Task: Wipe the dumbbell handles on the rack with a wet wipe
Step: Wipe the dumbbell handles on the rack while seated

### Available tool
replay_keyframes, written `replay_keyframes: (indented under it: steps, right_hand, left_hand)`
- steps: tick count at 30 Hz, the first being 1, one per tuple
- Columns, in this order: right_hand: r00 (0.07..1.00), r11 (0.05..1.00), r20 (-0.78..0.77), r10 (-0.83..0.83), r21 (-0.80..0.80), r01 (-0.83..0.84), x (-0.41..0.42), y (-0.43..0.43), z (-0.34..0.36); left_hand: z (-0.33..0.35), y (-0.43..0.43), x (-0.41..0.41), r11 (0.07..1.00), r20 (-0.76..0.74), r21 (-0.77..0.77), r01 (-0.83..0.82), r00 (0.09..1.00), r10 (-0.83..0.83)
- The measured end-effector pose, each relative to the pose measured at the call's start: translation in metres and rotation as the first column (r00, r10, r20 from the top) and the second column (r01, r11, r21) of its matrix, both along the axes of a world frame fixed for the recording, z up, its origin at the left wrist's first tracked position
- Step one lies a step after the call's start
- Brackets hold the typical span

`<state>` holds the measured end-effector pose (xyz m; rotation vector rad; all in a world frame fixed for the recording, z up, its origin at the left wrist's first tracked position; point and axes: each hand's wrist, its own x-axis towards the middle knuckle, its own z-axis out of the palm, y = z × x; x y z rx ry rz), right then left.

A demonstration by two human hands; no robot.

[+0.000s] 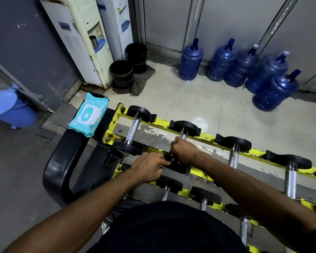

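Observation:
A yellow rack [159, 123] carries several black-plated dumbbells with steel handles on two tiers. My right hand [184, 149] grips the handle [183, 136] of the second dumbbell from the left on the top tier, covering most of it. No wipe shows in that hand. My left hand [148, 168] lies just left of it, its fingers curled on that dumbbell's near black plate [173, 166]. The first dumbbell's knurled handle [133, 129] is bare, as are the third [233, 157] and fourth [290, 181]. A teal wet wipe pack [88, 115] lies closed on a black padded bench [62, 161].
Several blue water jugs [190, 61] stand along the far wall on the tiled floor. Two black buckets [121, 73] sit beside two water dispensers [84, 42]. A blue bin [9, 108] is at the far left. Lower-tier dumbbells [165, 193] sit below my arms.

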<state>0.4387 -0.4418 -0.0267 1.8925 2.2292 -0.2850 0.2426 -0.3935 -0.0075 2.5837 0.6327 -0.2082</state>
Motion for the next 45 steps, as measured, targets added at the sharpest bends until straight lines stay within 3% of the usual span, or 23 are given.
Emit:
replay_keyframes:
  steps: [2,3,4,6,8,10,11,12,14,17,19,21,23,25,26,28,30,32,33,34,37,40,45]
  right_hand:
    - [0.964,0.957,-0.137,-0.228,0.151,0.248,0.009,-0.006,-0.007]
    - [0.893,0.878,-0.26,-0.368,0.221,0.425,0.011,-0.01,-0.011]
    - [0.76,0.755,-0.427,-0.489,0.23,0.615,0.009,-0.014,-0.013]
    - [0.344,0.44,-0.727,-0.594,0.065,0.896,0.001,-0.02,-0.015]
    - [-0.088,0.146,-0.845,-0.527,-0.193,0.97,-0.001,-0.015,-0.017]
    - [-0.512,-0.086,-0.8,-0.313,-0.514,0.854,0.005,-0.001,-0.018]
    - [-0.673,-0.134,-0.716,-0.186,-0.659,0.74,0.009,0.005,-0.019]
    - [-0.777,-0.15,-0.619,-0.115,-0.762,0.63,0.014,0.012,-0.021]
    - [-0.856,-0.114,-0.494,-0.15,-0.852,0.511,0.024,0.019,-0.029]
    - [-0.853,0.048,-0.399,-0.337,-0.912,0.408,0.032,0.019,-0.038]
    - [-0.867,0.169,-0.37,-0.335,-0.928,0.331,0.033,0.014,-0.033]
    - [-0.878,0.187,-0.385,-0.284,-0.92,0.343,0.031,0.009,-0.025]
    - [-0.86,0.085,-0.475,-0.186,-0.88,0.467,0.028,0.006,-0.028]
    - [-0.752,-0.021,-0.644,-0.141,-0.757,0.653,0.023,0.003,-0.032]
    - [-0.652,-0.036,-0.737,-0.177,-0.657,0.753,0.02,0.001,-0.032]
    - [-0.36,0.025,-0.872,-0.333,-0.39,0.92,0.012,-0.003,-0.027]
    - [0.036,0.21,-0.881,-0.473,-0.073,0.975,0.008,-0.008,-0.023]
    - [0.513,0.455,-0.667,-0.54,0.282,0.845,0.01,-0.011,-0.02]
    - [0.685,0.566,-0.496,-0.534,0.392,0.725,0.014,-0.013,-0.021]
    - [0.788,0.653,-0.348,-0.508,0.441,0.616,0.018,-0.014,-0.023]
    - [0.905,0.803,-0.127,-0.406,0.424,0.419,0.025,-0.02,-0.025]
    - [0.935,0.874,-0.012,-0.354,0.351,0.336,0.022,-0.013,-0.015]
    - [0.927,0.98,0.324,-0.19,0.011,0.197,-0.01,0.026,0.009]
  left_hand:
    - [0.0,0.0,0.0,1.0,0.008,0.001,0.0,1.0,0.0]
    - [0.001,0.0,0.0,1.0,0.014,0.003,-0.002,1.0,0.002]
    - [0.001,-0.001,0.0,1.0,0.019,0.003,-0.006,1.0,0.006]
    - [0.003,-0.002,0.0,1.0,0.023,0.007,-0.01,1.0,0.009]
    - [0.004,-0.002,0.0,1.0,0.023,0.006,-0.013,1.0,0.013]
    - [0.005,-0.001,-0.001,1.0,0.021,0.007,-0.013,1.0,0.013]
    - [0.005,-0.001,-0.001,1.0,0.02,0.012,-0.008,1.0,0.007]
    - [0.005,-0.001,-0.001,1.0,0.012,0.012,0.0,1.0,0.0]
    - [0.006,-0.002,-0.001,1.0,0.0,0.011,0.018,1.0,-0.018]
    - [0.005,-0.001,0.0,0.999,-0.029,0.015,0.038,0.999,-0.037]
    - [0.005,0.002,0.0,0.999,-0.042,0.012,0.046,0.998,-0.046]
    - [0.005,0.003,0.0,0.999,-0.048,0.003,0.047,0.998,-0.046]
    - [0.005,0.002,-0.001,0.999,-0.044,0.003,0.043,0.998,-0.043]
    - [0.005,0.001,-0.001,0.999,-0.038,0.002,0.039,0.999,-0.039]
    - [0.005,0.002,-0.001,0.999,-0.033,0.001,0.037,0.999,-0.037]
    - [0.005,0.001,-0.001,0.999,-0.025,-0.001,0.032,0.999,-0.032]
    - [0.005,0.002,0.0,0.999,-0.024,-0.004,0.035,0.999,-0.036]
    - [0.004,0.003,0.001,0.999,-0.027,-0.006,0.041,0.999,-0.041]
    - [0.004,0.003,0.001,0.999,-0.028,-0.003,0.042,0.999,-0.042]
    - [0.004,0.002,0.001,0.999,-0.03,-0.001,0.043,0.999,-0.043]
    - [0.003,0.002,0.001,0.999,-0.033,0.002,0.042,0.999,-0.042]
    - [0.005,0.0,0.0,0.999,-0.037,0.011,0.046,0.998,-0.045]
    - [0.005,-0.002,0.0,0.999,-0.049,0.022,0.049,0.998,-0.048]
